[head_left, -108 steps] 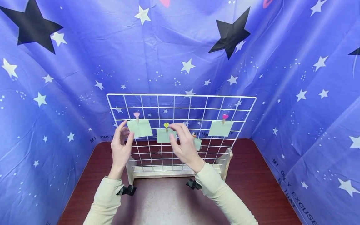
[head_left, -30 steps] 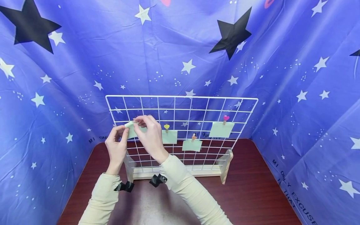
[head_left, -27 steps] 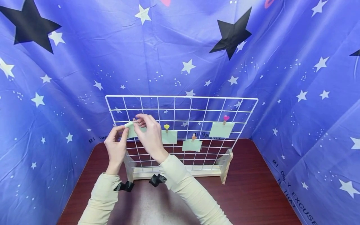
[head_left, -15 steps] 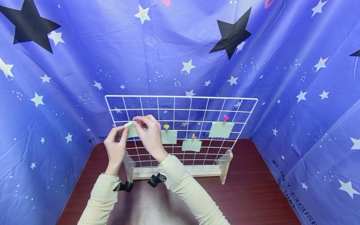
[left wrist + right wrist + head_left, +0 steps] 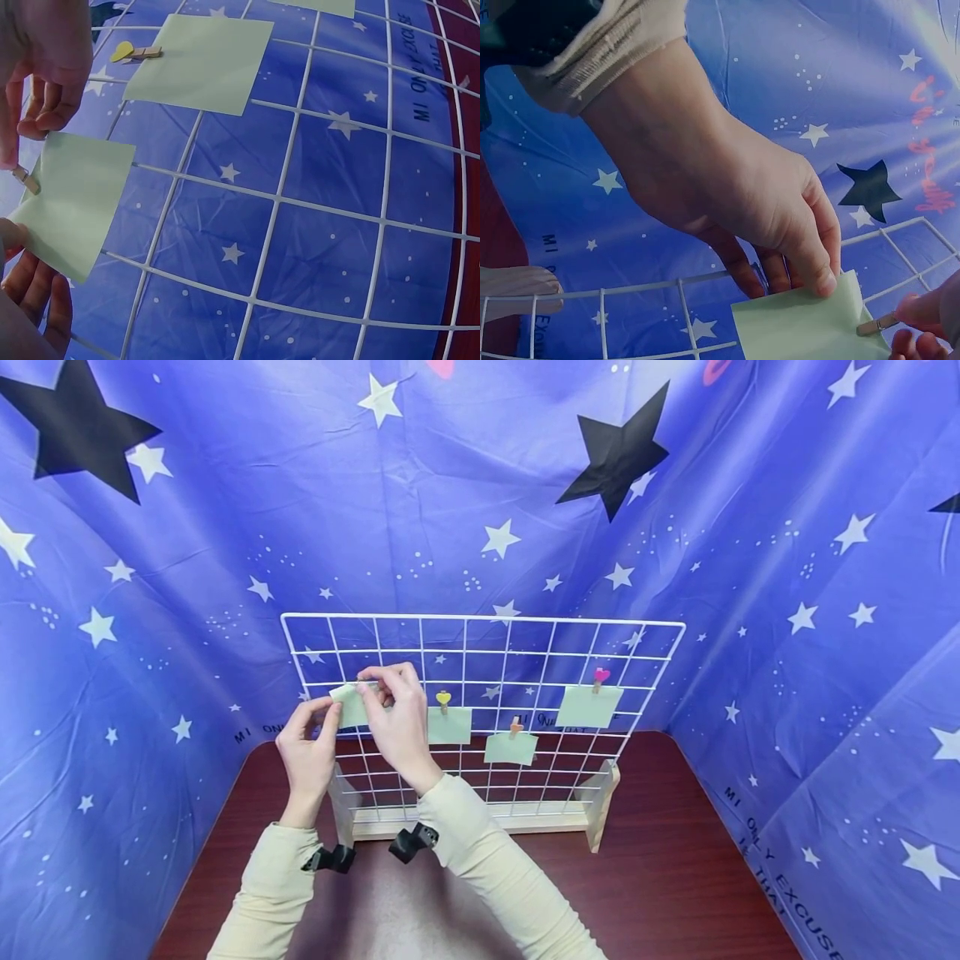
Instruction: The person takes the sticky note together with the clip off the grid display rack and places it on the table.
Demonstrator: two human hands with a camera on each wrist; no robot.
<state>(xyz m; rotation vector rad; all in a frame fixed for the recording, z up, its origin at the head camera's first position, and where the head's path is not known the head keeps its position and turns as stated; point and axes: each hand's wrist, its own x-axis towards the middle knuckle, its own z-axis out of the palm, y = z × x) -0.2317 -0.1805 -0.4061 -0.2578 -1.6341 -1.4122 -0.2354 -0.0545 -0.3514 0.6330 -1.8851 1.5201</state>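
My left hand (image 5: 307, 756) pinches the left edge of a pale green paper note (image 5: 356, 706) on the white wire grid (image 5: 465, 652). My right hand (image 5: 397, 718) pinches a small wooden clothespin (image 5: 26, 180) at the note's top edge; its heart top is hidden behind the fingers. In the right wrist view, the clothespin's wooden end (image 5: 877, 325) lies against the note near its corner. Whether it also grips the wire, I cannot tell. Right of my right hand hangs another note (image 5: 450, 727) under a yellow heart clothespin (image 5: 443, 698).
Farther right, a note (image 5: 512, 749) hangs from an orange-topped clothespin (image 5: 516, 727), and another note (image 5: 589, 707) from a pink heart clothespin (image 5: 601, 677). The grid stands in a wooden base (image 5: 472, 822) on a dark red table (image 5: 675, 860). A blue star-patterned cloth (image 5: 450, 485) surrounds it.
My right hand has moved left from near the yellow heart clothespin to the pale pink one, now covering it. My left hand has taken the note's edge. Over the last second both hands barely shift.
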